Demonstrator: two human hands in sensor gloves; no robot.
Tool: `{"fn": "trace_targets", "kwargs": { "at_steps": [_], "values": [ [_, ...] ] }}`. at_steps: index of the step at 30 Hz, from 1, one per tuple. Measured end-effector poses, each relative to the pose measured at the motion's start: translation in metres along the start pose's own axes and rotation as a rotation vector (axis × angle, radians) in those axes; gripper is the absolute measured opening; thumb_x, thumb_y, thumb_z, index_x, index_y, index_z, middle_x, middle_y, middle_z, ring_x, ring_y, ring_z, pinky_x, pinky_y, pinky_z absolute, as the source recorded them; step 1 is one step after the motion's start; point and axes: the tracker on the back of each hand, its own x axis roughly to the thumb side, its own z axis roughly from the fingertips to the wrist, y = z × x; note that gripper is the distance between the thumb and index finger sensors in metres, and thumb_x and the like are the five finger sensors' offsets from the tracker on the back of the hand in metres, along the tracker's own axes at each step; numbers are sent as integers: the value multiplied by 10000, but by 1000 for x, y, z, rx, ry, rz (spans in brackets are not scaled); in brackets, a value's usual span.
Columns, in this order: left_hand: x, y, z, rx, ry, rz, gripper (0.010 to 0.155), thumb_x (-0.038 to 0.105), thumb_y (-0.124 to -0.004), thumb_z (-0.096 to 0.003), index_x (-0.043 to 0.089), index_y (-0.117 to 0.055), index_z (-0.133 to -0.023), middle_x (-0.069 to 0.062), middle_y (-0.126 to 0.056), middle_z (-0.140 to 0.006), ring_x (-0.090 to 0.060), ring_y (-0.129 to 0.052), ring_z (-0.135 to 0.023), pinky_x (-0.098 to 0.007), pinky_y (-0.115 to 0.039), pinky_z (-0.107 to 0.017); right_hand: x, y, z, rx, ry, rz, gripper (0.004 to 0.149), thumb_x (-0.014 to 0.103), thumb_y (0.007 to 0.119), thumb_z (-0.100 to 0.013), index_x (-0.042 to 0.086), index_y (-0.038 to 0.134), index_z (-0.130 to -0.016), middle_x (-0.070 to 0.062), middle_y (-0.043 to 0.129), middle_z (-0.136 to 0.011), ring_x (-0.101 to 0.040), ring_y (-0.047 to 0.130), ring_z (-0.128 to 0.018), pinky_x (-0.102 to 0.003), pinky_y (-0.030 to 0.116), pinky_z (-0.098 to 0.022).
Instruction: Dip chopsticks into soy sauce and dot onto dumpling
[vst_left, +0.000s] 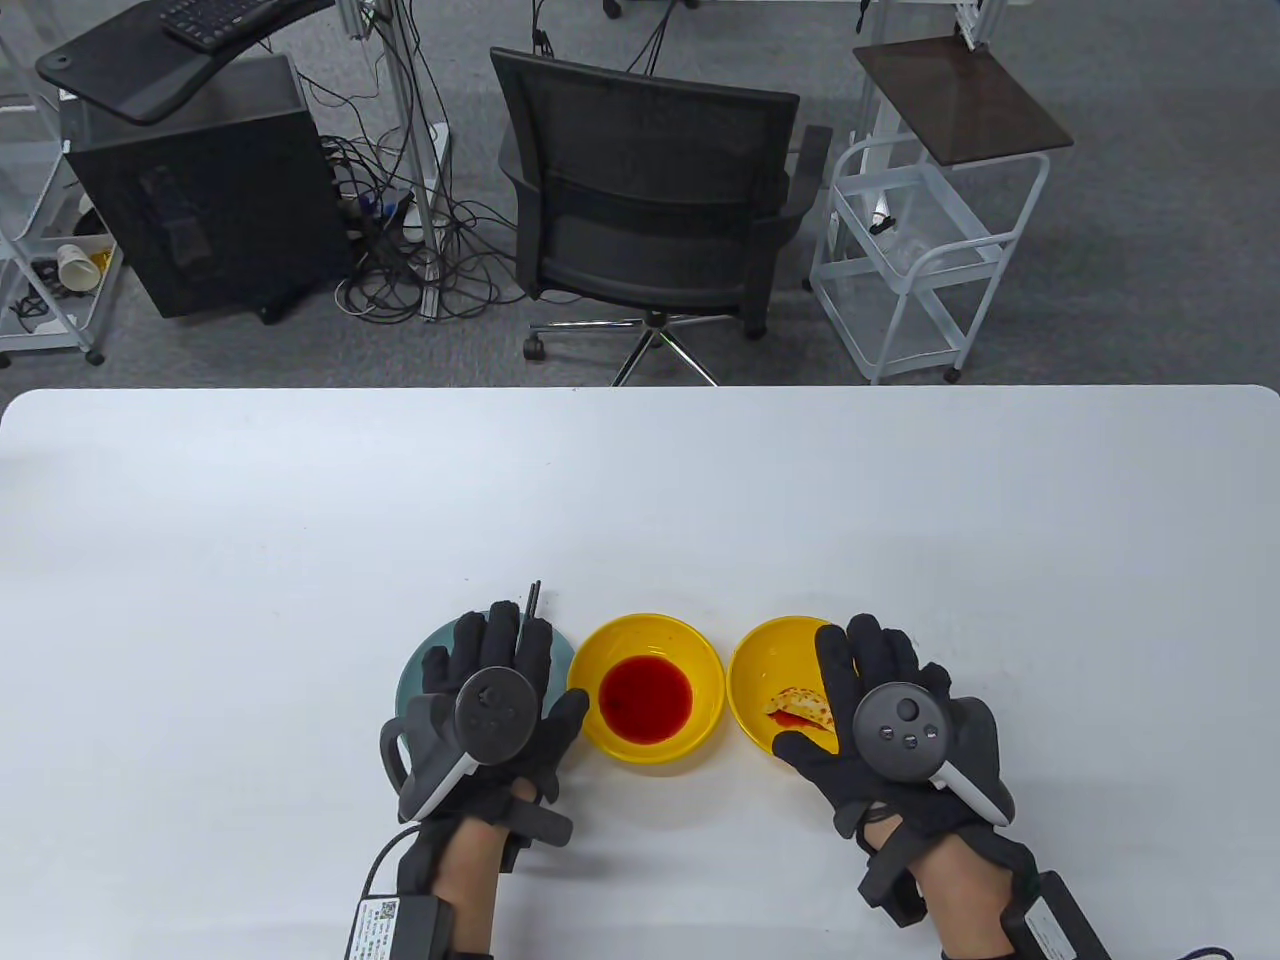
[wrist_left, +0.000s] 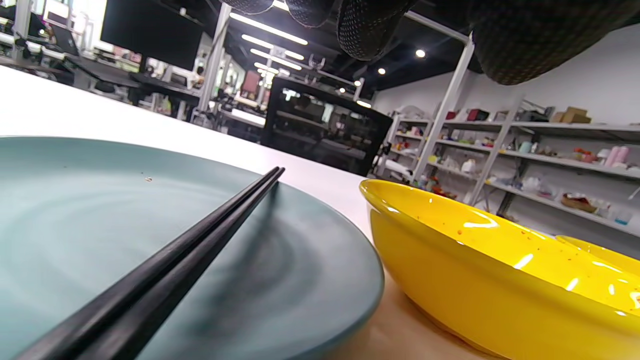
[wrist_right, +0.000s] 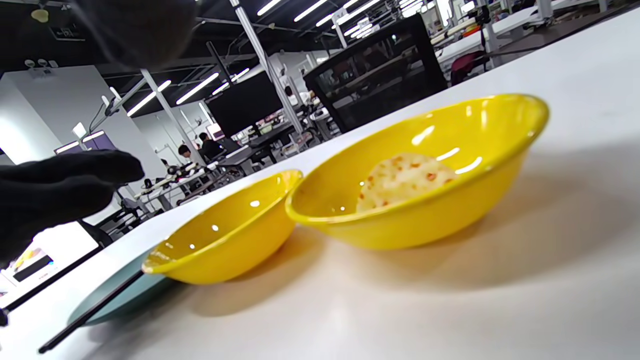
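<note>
Neither hand has hold of anything: the left hand (vst_left: 490, 690) hovers flat, fingers spread, over the teal plate (vst_left: 415, 668), and in its wrist view the fingertips (wrist_left: 367, 27) hang clear above the chopsticks (wrist_left: 200, 240). The right hand (vst_left: 890, 710) lies open over the right side of the dumpling bowl (vst_left: 760, 660), fingers loose, gripping nothing.

Nearest the table's front edge sit the wrists with their trackers. Just beyond, three dishes stand in a row: the teal plate on the left, the sauce bowl (vst_left: 655, 700) in the middle with its red pool of soy sauce (vst_left: 646, 698), and the dumpling bowl on the right, the neighbours nearly touching. The chopsticks lie side by side across the plate, one end jutting past its far rim. The dumpling (vst_left: 800, 705) rests in its bowl, speckled red
</note>
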Motion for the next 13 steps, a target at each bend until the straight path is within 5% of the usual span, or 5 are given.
{"fn": "trace_targets", "kwargs": {
  "at_steps": [13],
  "values": [
    [0,1,3,-10,-12,11,814,665,-740,-460,257,-517,-1127,-21,-320,-1223,-435,-369,-1141,-710,-330,-746,3,0,1,3,6,5,952,661,640,-413,209,90,-1044,-172,-10,-1113,-557,86,-1022,-810,125,-652]
  ]
}}
